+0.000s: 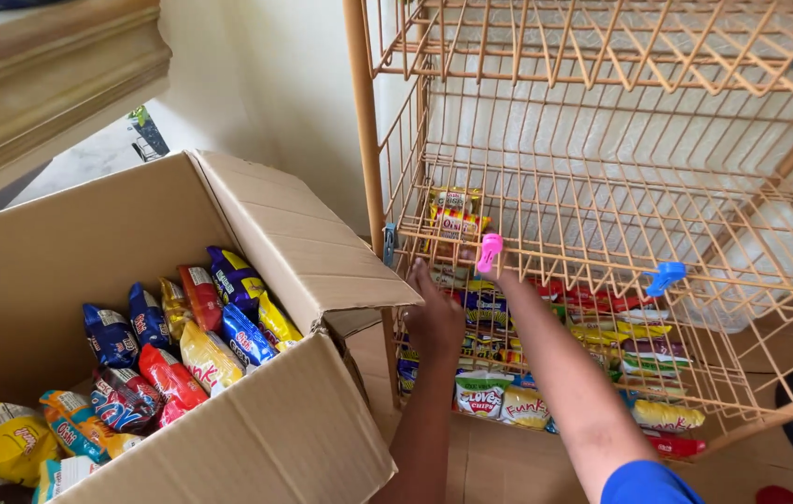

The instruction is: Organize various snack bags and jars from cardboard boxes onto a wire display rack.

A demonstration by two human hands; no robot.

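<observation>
Two yellow snack packets [453,213] stand upright on the middle shelf of the orange wire rack [602,201], centre frame. Right hand [473,254] reaches up just below them, behind a pink clip [489,250]; its grip cannot be told. Left hand [434,313], fingers loosely spread, sits against the rack front. Lower shelf holds mixed packets [546,359]. Open cardboard box [266,439] of snack bags [172,345] occupies lower left
</observation>
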